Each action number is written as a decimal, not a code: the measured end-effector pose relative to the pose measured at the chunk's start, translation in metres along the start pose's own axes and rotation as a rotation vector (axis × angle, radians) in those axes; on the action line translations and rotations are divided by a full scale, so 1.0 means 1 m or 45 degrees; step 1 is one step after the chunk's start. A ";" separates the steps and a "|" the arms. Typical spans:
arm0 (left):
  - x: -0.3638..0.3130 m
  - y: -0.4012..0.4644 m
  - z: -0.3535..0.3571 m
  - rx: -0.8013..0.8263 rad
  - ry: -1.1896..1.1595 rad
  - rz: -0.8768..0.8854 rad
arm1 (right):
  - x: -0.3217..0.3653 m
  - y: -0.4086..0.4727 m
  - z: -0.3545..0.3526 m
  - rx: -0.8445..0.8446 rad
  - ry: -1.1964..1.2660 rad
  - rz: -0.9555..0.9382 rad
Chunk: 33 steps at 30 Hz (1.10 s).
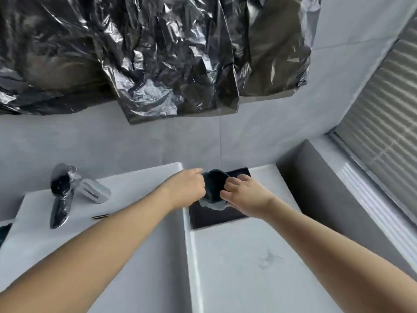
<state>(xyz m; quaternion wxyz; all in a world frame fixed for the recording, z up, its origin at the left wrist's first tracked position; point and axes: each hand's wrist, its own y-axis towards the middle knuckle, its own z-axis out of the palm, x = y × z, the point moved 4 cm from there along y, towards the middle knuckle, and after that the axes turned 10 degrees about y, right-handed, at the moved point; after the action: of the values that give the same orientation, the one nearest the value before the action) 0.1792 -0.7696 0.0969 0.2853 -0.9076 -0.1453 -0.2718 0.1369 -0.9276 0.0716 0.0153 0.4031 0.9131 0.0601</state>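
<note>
Bundle (214, 185) of dark, soft-looking stuff with a paler grey underside sits between my two hands, held just above the black recess (216, 216) sunk into the white counter (237, 267). My left hand (190, 188) is closed on its left edge, fingers curled round it. My right hand (244, 196) grips the right side, fingertips dug into it. What it is made of I cannot tell. On the neighbouring white surface (135, 177) lie a pen (100, 216), a grey holder (94, 190) and a crinkled wrapped object (59, 195). Black plastic sheets (158, 53) hang on the wall behind.
</note>
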 end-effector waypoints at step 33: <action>-0.071 -0.068 0.036 -0.469 -1.153 -1.161 | 0.066 -0.010 0.022 -0.443 0.977 0.852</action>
<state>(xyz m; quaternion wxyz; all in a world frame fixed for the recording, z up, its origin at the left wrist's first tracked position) 0.1075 -0.7022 0.0610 -0.1068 -0.8137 -0.5710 0.0223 0.0867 -0.8830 0.0497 -0.2728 0.6125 0.6514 0.3551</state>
